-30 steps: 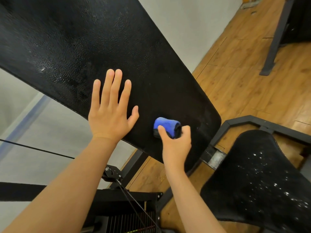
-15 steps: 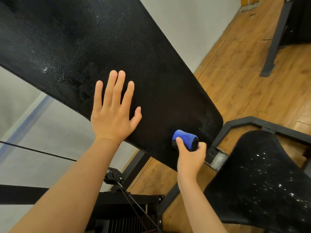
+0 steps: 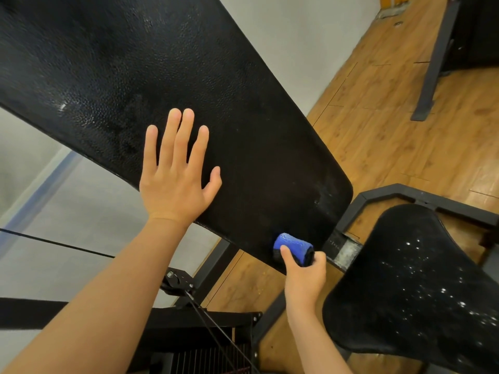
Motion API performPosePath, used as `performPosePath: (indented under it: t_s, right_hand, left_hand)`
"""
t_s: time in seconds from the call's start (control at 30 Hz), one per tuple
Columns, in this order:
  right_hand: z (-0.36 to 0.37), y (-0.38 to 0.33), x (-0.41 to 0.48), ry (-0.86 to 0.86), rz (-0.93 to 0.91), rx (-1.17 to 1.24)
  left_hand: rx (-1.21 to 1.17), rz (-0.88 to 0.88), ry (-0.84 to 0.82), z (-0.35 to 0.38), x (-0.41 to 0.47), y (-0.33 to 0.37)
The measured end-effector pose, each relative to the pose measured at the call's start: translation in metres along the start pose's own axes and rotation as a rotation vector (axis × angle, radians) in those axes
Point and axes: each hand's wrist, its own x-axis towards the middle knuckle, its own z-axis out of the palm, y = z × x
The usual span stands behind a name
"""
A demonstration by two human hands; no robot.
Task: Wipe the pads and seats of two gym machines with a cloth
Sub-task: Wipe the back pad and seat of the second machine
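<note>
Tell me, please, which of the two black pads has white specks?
The seat pad at lower right: white specks scatter across it. The long tilted pad under the left hand and blue cloth has no such specks.

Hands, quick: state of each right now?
Left hand: open, flat on the back pad.
Right hand: gripping the rolled blue cloth against the pad.

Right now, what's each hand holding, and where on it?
Right hand grips the rolled blue cloth by its near side. Left hand holds nothing, flat on the back pad.
</note>
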Motion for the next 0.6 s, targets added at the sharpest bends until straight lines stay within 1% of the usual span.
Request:
performPosePath:
  t_s: [0.07,0.13,0.3,0.43,0.5,0.6]
  right_hand:
    - [0.004,-0.001,-0.002,0.040,0.010,0.027]
    - [0.013,-0.009,-0.011,0.026,-0.019,0.050]
    - [0.033,-0.027,-0.037,-0.113,-0.123,0.078]
    - [0.029,-0.019,-0.044,-0.226,-0.200,0.016]
    - [0.023,-0.010,-0.041,-0.246,-0.204,-0.023]
    - [0.009,0.004,-0.027,-0.222,-0.157,-0.043]
  left_hand:
    - [0.000,-0.001,0.003,0.000,0.001,0.000]
    - [0.000,-0.001,0.012,0.001,0.002,0.000]
    - [-0.002,0.005,0.021,0.001,0.001,-0.001]
    - [-0.003,0.002,0.022,0.001,0.001,0.000]
    - [-0.007,0.001,0.021,0.001,0.000,0.001]
    - [-0.001,-0.002,0.018,0.001,0.000,0.000]
